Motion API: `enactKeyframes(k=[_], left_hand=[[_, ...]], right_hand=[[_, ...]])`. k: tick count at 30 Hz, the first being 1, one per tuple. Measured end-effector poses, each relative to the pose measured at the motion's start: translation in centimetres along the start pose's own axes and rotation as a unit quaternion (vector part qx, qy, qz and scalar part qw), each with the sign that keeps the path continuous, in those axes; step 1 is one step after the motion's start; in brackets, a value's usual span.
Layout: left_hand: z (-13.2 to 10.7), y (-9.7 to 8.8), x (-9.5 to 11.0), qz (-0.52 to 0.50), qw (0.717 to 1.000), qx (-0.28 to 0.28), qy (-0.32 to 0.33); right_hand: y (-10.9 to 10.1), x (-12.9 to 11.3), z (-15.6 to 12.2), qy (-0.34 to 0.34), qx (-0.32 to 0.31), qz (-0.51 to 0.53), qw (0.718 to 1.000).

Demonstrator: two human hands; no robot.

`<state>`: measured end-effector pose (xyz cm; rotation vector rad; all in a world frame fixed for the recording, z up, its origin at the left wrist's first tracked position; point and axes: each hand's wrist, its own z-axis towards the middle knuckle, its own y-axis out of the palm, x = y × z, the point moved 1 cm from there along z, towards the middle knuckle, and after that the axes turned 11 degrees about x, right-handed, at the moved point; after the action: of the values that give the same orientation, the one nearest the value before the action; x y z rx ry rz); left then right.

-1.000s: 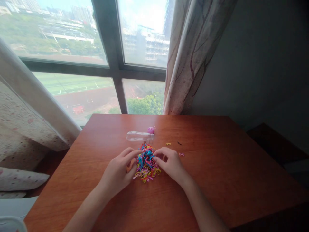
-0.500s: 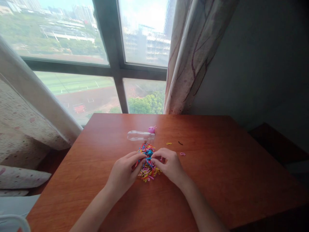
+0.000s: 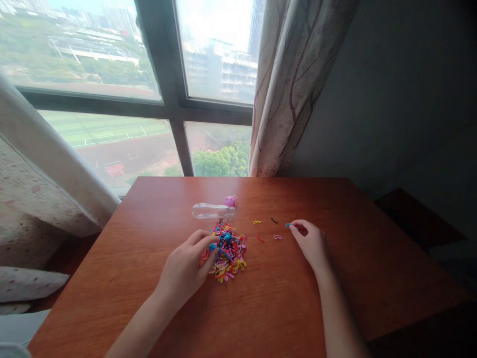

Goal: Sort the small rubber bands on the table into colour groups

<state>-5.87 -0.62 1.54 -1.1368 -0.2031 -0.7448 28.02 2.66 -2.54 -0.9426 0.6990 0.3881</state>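
Note:
My left hand [image 3: 188,258] is at the left edge of a heap of small colourful elastic bands [image 3: 233,256], thumb and fingers closed around a few blue elastic bands [image 3: 212,246]. Off to the right, my right hand [image 3: 310,242] pinches a single blue-green elastic band [image 3: 288,224] between thumb and fingertip, just over the table. Between the hands lie single bands, spaced apart: a yellow band [image 3: 257,222], a dark band [image 3: 274,220], a red band [image 3: 260,239] and a pink band [image 3: 278,237].
Behind the heap, a clear bottle [image 3: 210,211] lies on its side, with a pink cap [image 3: 230,200] by its right end. The brown wooden table [image 3: 156,199] reaches to the window. Curtains [image 3: 279,114] hang at both sides. A white object [image 3: 22,325] shows at lower left.
My right hand has left the heap and moved right, carrying a blue-green elastic band. The red band it covered now shows. My left hand stays by the heap. The view has shifted slightly.

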Motion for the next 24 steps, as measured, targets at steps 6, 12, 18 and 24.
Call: enactKeyframes(k=[6,12,18,24], left_hand=[[0.0,-0.5,-0.7,0.025,0.999,0.019,-0.012],[0.2,-0.5,-0.8,0.035,0.999,0.014,-0.012],[0.2,-0.6,-0.7,0.043,0.999,0.003,-0.01],[0.2,-0.7,-0.6,0.045,0.999,0.006,-0.013]], right_hand=[[-0.6,1.8,-0.2,-0.006,0.014,-0.084,0.996],[-0.4,2.0,-0.2,-0.007,0.015,-0.098,0.995],[-0.2,2.1,0.0,-0.015,0.015,-0.105,0.994],[0.1,2.2,0.3,-0.013,0.016,-0.102,0.995]])
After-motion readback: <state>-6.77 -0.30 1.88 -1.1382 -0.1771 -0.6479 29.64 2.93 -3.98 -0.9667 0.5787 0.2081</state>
